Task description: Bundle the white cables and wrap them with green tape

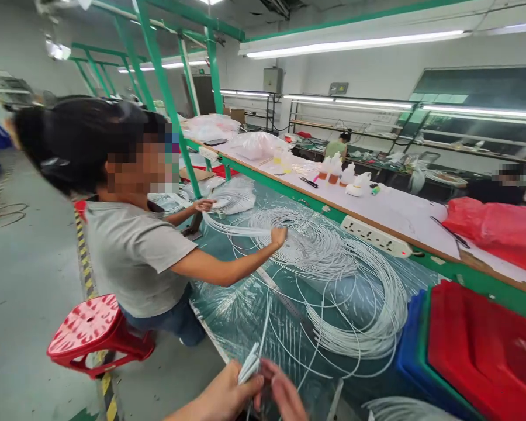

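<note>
At the bottom centre, my left hand (230, 390) is closed around a small bundle of white wires (249, 363), whose cut ends point up. Just to its right is my right hand (287, 393), fingers bent in against the side of that bundle. What its fingertips pinch is too blurred to make out. Past my hands, a big loose coil of white wires (363, 333) lies on the green plastic-covered table (228, 304). A second tangled heap of white wires (307, 240) sits farther back, touching the coil.
A co-worker in a grey shirt (131, 245) handles wire strands at left, near a red stool (90, 327). Stacked red, green and blue bins (469, 345) stand at right. A power strip (374, 237) lines the raised shelf, which carries several bottles (333, 166) and a red bag (495, 231).
</note>
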`<action>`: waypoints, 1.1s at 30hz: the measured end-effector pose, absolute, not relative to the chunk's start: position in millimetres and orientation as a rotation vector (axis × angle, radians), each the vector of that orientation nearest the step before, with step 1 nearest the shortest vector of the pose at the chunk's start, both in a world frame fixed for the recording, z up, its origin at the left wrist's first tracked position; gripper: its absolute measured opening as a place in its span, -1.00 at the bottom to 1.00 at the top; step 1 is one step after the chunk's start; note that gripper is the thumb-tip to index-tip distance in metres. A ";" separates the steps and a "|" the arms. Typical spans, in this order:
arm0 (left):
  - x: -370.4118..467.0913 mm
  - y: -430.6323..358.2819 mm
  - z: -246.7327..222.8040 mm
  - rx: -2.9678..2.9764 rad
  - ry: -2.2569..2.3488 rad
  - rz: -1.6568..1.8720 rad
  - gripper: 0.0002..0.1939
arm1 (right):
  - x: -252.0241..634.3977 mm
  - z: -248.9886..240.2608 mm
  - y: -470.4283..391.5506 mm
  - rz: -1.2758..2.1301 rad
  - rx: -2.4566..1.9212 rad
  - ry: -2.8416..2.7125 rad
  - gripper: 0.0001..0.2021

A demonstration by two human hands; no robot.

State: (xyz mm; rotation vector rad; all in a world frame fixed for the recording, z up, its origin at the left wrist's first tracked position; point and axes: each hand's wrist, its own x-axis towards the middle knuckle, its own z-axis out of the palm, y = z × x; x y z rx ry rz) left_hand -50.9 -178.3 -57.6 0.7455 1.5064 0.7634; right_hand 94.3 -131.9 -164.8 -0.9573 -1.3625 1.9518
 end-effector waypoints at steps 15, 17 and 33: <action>-66.5 -124.3 -30.8 0.745 1.535 1.208 -0.17 | 60.8 -64.6 -87.9 2.026 -0.745 -0.843 -0.43; -64.3 -114.6 -16.8 0.667 1.446 1.346 -0.20 | 53.2 -74.6 -105.0 2.042 -0.721 -0.974 -0.42; -66.0 -119.8 -14.8 0.732 1.484 1.514 -0.39 | 47.5 -103.4 -134.5 1.355 -0.590 -1.796 -0.62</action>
